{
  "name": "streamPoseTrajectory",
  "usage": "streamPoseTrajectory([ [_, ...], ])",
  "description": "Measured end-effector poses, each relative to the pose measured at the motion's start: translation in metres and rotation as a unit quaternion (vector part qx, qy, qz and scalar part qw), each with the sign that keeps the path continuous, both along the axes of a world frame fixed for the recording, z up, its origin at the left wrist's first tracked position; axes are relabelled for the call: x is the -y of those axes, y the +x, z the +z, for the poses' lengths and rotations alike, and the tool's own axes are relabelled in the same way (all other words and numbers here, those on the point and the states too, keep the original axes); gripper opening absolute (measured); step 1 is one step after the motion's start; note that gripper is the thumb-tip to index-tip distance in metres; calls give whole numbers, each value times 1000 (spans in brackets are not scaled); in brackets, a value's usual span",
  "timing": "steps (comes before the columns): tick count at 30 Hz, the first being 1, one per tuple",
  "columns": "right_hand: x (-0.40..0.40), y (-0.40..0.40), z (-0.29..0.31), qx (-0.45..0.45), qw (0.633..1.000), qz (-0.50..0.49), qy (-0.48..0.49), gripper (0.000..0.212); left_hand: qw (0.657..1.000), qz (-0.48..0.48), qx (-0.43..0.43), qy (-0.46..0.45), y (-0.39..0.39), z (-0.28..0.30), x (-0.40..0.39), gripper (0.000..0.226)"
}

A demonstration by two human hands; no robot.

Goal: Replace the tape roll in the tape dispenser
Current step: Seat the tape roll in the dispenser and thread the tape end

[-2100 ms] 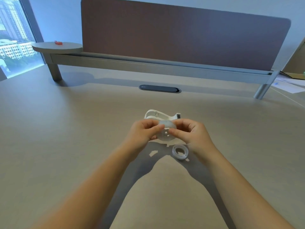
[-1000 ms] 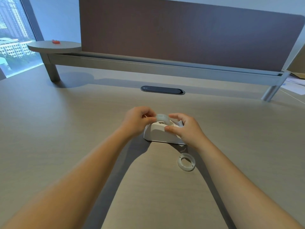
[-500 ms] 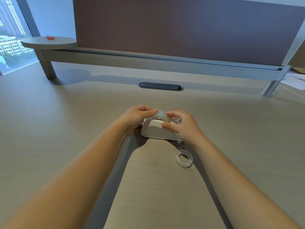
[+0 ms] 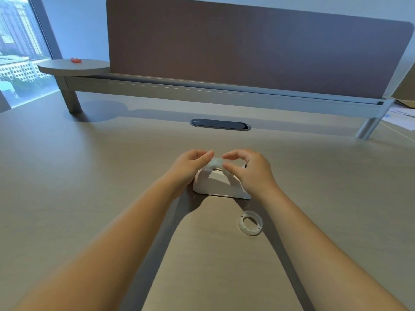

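Where our fingertips (image 4: 210,154) met the work, just above the middle of the frame, they curled loosely toward the tape roll (image 4: 216,163) from both sides. The left hand (image 4: 190,164) reached in from the left with its fingers bent together, their tips at the roll's left edge. The right hand (image 4: 249,170) arched over from the right, thumb and forefinger spread apart with the roll's top between them. Motion blur softened this spot, so we could not tell whether either hand actually pinched the roll or merely touched it.

The roll, translucent and pale, sat in the top of the white tape dispenser (image 4: 219,185), only its upper arc showing above the body. The dispenser stood on the beige desk (image 4: 89,176), its flat base down, partly hidden behind our right wrist.

Lower and to the right of the dispenser, well clear of both hands, a white empty core ring (image 4: 250,222) lay flat on the desk.

Farther up the frame, a dark oval cable grommet (image 4: 220,125) was set into the desk surface. Behind it ran a brown partition screen (image 4: 247,48) on a grey rail, and at upper left a small round shelf (image 4: 71,67) carried a little red object (image 4: 76,60).
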State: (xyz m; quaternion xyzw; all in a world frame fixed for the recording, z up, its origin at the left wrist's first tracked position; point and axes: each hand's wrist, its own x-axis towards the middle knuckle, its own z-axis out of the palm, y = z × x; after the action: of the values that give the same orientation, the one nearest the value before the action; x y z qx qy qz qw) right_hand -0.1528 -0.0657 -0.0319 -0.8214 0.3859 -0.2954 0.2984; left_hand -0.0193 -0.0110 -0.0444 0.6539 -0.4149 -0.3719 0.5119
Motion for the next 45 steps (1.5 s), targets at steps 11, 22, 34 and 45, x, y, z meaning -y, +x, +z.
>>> streamPoseTrajectory([
  [11,2,-8,-4,-83,996,-27,-25,20,997,24,29,-68,-5,-10,-11,17],
  [22,-9,6,3,-15,1000,-10,-21,25,997,19,26,-74,-8,-7,-13,21],
  [34,-12,17,11,-46,994,-74,-64,22,997,25,34,-60,-6,-13,-14,34],
  [45,-17,22,12,-170,957,-81,-220,25,997,29,42,-52,-5,-16,-13,31],
])
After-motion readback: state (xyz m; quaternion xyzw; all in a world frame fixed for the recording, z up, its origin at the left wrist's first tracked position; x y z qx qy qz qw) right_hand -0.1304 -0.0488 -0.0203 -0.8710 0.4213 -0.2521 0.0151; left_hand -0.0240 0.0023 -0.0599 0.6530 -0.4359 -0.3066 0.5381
